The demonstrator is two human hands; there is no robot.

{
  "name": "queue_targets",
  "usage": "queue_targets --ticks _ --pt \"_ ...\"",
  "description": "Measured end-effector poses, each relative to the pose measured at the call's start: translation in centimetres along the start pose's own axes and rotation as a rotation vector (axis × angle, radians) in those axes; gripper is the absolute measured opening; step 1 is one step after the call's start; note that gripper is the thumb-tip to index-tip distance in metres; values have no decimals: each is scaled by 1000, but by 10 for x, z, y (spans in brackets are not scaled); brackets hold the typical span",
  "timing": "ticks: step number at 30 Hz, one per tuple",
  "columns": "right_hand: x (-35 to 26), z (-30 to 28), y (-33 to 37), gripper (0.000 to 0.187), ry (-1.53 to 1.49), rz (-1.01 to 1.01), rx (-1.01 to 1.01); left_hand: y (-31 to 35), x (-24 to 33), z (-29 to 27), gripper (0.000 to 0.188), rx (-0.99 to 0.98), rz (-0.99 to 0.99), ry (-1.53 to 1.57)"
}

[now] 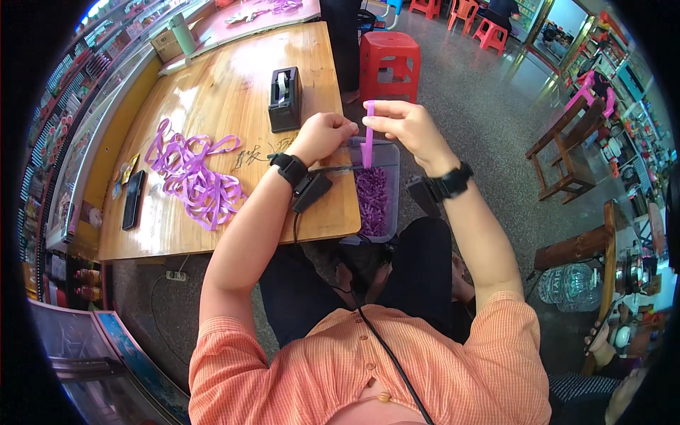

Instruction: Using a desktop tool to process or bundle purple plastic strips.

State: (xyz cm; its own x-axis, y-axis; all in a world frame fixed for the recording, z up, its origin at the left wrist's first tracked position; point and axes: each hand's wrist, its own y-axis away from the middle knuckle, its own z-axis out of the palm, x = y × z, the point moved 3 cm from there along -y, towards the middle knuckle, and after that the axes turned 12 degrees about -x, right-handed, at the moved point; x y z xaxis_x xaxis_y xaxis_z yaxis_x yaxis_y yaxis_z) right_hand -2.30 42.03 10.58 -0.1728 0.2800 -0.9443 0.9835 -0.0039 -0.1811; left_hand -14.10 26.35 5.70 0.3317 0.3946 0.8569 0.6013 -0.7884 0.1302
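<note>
The wooden table (212, 106) ended at its near edge just at the person's knees, and a clear plastic bin (386, 159) of purple pieces sat at the table's right corner, jutting past that edge. Open floor (482, 127) lay at three o'clock of the bin; a red stool (388, 60) stood at twelve. The right hand (407, 127) pinched a purple ribbon strip (368, 134) upright over the bin, fingers closed on its top. The left hand (324, 134) was curled shut at nine o'clock of the strip; whether it touched the strip could not be told. Loose ribbon (193, 177) lay farther left, a black tape dispenser (285, 99) beyond.
</note>
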Motion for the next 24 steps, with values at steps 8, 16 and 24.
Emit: queue_targets --ticks 8,16,24 --pt "29 3 -21 33 -109 79 50 -1 5 2 26 0 16 62" --pt "10 34 108 12 -231 156 -93 -5 6 9 21 -38 319 -376" --pt "70 81 163 19 -615 451 -63 -2 6 10 22 -12 227 -324"
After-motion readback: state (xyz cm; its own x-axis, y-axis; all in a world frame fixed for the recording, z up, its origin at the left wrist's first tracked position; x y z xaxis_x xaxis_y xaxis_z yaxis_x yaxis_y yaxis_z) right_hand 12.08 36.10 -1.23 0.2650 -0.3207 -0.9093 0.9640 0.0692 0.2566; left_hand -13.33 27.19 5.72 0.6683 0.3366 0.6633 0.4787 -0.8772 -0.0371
